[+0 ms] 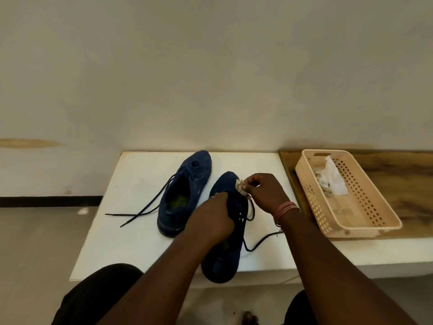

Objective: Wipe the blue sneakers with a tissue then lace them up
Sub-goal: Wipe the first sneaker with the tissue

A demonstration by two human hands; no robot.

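**Near sneaker held and wiped at the toe**

The near blue sneaker (225, 259) lies on the white table (131, 242), its heel hanging just over the front edge and its toe pointing away. The left hand (212, 219) rests on its middle, fingers curled down over the upper and gripping it. The right hand (263, 192) is at the toe — its fingers pinch a crumpled tissue (241, 187) against the shoe's right front. A pink band (284, 209) circles that wrist. A dark lace (257, 242) trails loose from this shoe across the table to the right.

The other blue sneaker (185, 195) stands just to the left and farther back, upright, its laces (140, 207) spread out leftward on the table — untied.

To the right, on a wooden surface (403, 184), sits a peach perforated basket (372, 219) with white tissues (332, 179) inside.
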